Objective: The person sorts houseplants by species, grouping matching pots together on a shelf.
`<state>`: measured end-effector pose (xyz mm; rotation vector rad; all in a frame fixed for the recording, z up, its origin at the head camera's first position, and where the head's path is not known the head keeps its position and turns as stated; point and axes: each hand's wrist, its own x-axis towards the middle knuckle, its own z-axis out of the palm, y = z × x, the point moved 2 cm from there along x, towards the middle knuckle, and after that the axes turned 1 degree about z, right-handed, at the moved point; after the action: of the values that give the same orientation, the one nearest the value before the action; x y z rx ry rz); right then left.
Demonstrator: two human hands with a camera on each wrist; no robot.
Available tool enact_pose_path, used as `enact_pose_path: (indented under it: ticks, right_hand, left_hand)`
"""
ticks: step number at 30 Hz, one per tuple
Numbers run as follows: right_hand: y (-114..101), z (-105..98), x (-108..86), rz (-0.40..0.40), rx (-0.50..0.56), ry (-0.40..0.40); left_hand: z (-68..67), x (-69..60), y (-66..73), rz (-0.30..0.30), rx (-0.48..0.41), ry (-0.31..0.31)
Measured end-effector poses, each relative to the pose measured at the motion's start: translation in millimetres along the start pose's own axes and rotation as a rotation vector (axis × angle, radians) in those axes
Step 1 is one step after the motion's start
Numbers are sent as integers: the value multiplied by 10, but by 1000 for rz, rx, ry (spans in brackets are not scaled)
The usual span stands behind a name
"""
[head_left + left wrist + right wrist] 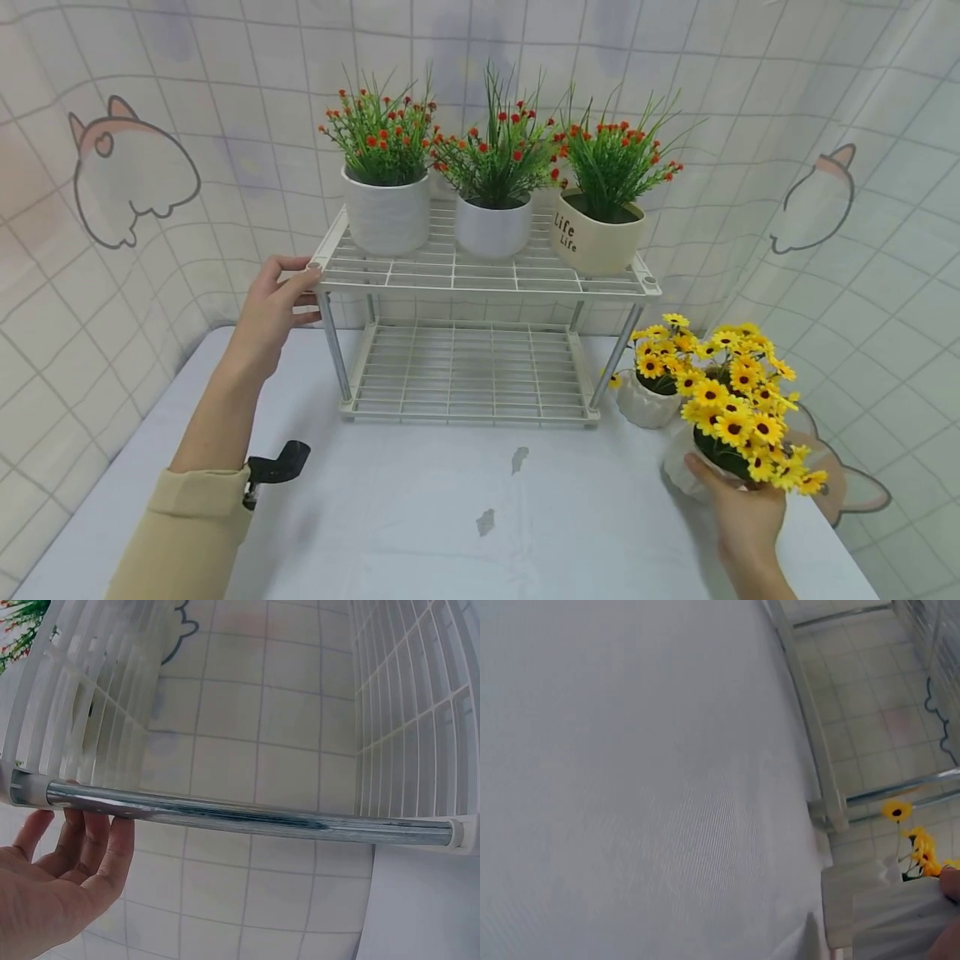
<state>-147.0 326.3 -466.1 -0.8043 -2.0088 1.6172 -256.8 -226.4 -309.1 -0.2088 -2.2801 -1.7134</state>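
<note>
A two-tier white wire rack (450,289) with metal posts stands on the table. My left hand (273,312) grips its upper left front corner. In the left wrist view, the fingers curl behind the metal post (247,817) near its top end. On the right, my right hand (750,517) holds a white flowerpot (678,468) of yellow flowers (738,408), thumb against its side. In the right wrist view only part of this hand (946,930) shows. A second white pot (647,406) with yellow flowers stands behind, beside the rack's right leg.
Along the upper shelf stand a white ribbed pot (386,218), a smaller white pot (493,228) and a cream "Life" pot (596,242), all with red-flowered plants. A tile-patterned cloth (247,167) hangs behind. The white tablecloth (420,517) has two grey patches.
</note>
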Motion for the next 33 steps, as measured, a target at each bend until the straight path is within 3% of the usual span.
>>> enact_pose_path:
  ticks: [6,11,18,33]
  right_hand:
    - [-125,117,-223,-58,28,-62]
    - [-242,275,-352,-44,8,-169]
    - [-392,541,-514,-84,40,-326]
    - [-554,1306,-890,-218,174,-528]
  left_hand:
    - [-1,-4,3,1,-23,-3]
    - [-4,-7,-5,-1,-39,-7]
    - [-2,-8,-4,-4,-42,-4]
    - [-8,3,2,-25,-48,2]
